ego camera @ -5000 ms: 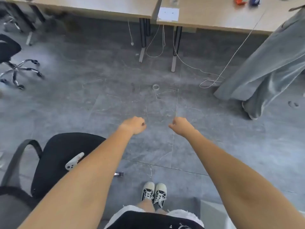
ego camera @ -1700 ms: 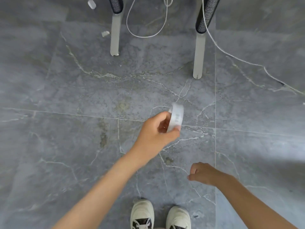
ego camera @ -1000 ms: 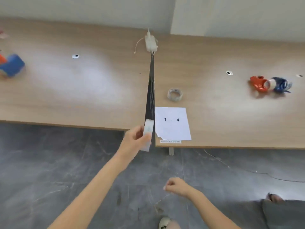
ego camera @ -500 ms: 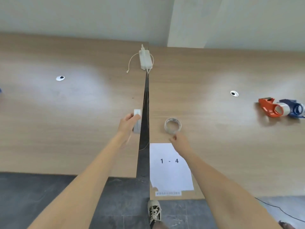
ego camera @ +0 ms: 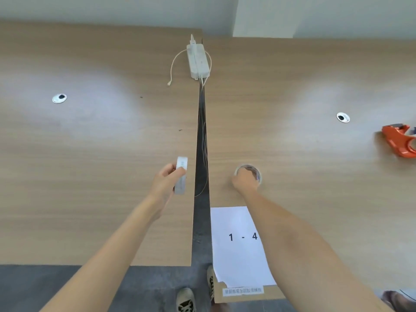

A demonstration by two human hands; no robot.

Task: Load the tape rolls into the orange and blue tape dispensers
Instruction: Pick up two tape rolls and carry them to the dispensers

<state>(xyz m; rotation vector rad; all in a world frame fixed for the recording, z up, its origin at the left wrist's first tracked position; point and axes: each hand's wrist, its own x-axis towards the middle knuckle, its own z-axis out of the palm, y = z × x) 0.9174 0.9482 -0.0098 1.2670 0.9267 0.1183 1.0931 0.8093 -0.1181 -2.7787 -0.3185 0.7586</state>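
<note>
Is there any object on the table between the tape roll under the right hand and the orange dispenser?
Nothing visible. From the tape roll under the right hand to the orange dispenser, only bare table shows.

The picture's right edge is cutting off the orange plastic tape dispenser [ego camera: 399,140]. The right hand [ego camera: 244,181] is covering the near side of the clear tape roll lying flat [ego camera: 252,169], hiding whether its fingers are gripping.
</note>
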